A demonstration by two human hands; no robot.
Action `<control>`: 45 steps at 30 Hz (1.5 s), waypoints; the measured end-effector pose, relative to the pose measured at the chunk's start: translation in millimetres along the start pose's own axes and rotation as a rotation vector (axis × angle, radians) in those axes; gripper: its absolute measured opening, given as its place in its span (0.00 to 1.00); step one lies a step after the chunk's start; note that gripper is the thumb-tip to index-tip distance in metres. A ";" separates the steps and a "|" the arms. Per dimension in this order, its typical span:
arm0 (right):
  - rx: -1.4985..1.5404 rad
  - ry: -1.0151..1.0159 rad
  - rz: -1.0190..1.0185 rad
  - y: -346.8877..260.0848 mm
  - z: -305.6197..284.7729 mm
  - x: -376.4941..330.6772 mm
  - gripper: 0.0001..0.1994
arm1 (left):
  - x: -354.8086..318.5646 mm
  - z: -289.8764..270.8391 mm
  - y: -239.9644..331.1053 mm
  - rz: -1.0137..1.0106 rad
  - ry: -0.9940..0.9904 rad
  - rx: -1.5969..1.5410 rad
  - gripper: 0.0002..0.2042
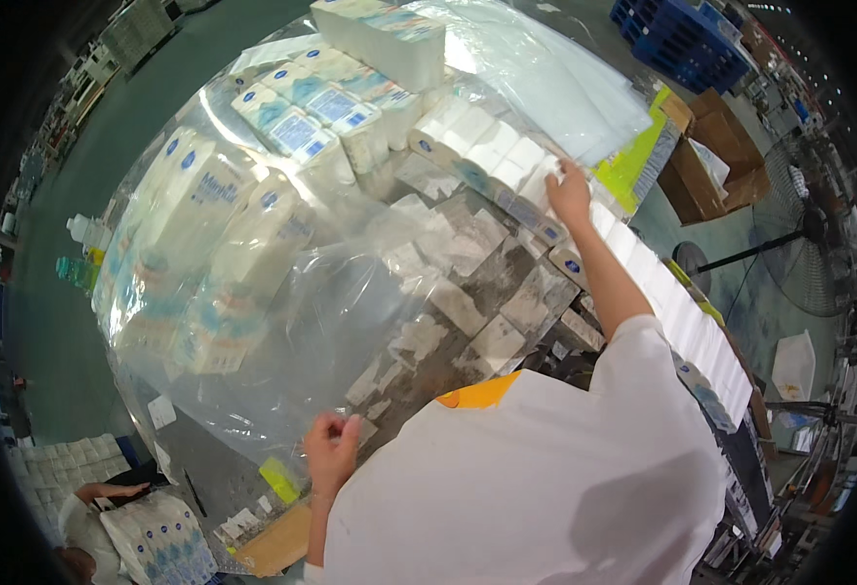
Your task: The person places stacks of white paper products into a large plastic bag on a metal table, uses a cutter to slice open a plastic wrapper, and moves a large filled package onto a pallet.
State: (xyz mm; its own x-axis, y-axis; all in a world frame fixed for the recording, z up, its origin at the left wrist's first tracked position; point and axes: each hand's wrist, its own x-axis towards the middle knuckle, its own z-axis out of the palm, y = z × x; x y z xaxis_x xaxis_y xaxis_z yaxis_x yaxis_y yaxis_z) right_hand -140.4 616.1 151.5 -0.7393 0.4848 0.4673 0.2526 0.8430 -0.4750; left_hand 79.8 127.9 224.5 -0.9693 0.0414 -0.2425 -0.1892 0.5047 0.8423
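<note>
My right hand (570,193) reaches out to a long row of white tissue packs (492,146). Its fingers are apart and rest on the packs, not wrapped round any of them. Near my body, the curled fingers of my left hand (331,450) pinch the near edge of a large clear plastic bag (326,312). Inside or under this film, at the left of the table, stand large tissue packs (194,210) with blue and teal print. More packs (311,112) are grouped farther back, with one white block (380,39) on top.
The worn tabletop (428,366) carries pale tape scraps. Clear bags (536,68) lie stacked at the far side. Right of the table are a cardboard box (711,161) and a standing fan (799,234). At lower left, another person's hand (126,489) is beside wrapped packs (160,536).
</note>
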 end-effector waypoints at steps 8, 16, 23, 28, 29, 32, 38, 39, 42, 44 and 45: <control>-0.095 -0.918 0.107 -48.2 -10.1 2.7 0.38 | 168.5 137.7 43.2 0.131 -0.292 -0.227 0.16; 1.078 -0.185 0.725 -72.3 53.3 -122.8 0.23 | 216.9 172.8 37.6 -0.458 -0.233 -0.869 0.25; 1.495 -1.132 0.965 -110.1 -6.5 -97.5 0.25 | 175.7 120.5 67.1 -0.371 -0.380 -1.105 0.28; 1.314 -0.924 0.981 -122.6 -83.2 -94.3 0.18 | 106.9 71.6 72.6 0.093 -0.067 -0.416 0.18; 1.238 -0.885 0.884 -105.8 -97.1 -92.8 0.17 | 81.3 62.5 66.7 0.284 0.013 -0.223 0.17; 1.062 -0.932 0.634 -22.7 -139.3 -87.4 0.16 | 13.3 46.4 47.8 0.726 0.348 0.350 0.19; 0.988 -1.232 0.673 2.0 -186.7 -116.1 0.16 | -32.3 11.5 -10.7 0.541 0.901 0.869 0.27; 0.996 -1.307 0.663 -8.3 -184.5 -122.1 0.16 | -33.2 0.2 -15.8 0.555 0.934 0.900 0.28; 1.031 -1.549 0.639 -52.0 -168.5 -138.8 0.17 | -36.4 -17.1 -13.3 0.523 0.977 0.904 0.33; 1.059 -1.693 0.622 -85.4 -154.6 -148.7 0.17 | -28.1 -26.5 -9.3 0.426 0.939 0.870 0.31; 1.072 -1.768 0.605 -105.0 -146.6 -151.4 0.17 | -21.2 -28.9 -9.9 0.337 0.910 0.853 0.27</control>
State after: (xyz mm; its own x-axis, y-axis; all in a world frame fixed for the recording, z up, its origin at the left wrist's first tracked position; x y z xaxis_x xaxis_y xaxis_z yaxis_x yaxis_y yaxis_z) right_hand 36.5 488.3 239.9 -0.5401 -0.6274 -0.5609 0.7303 -0.0182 -0.6828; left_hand 97.7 97.1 235.2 -0.7710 -0.1553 0.6176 -0.0835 0.9861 0.1437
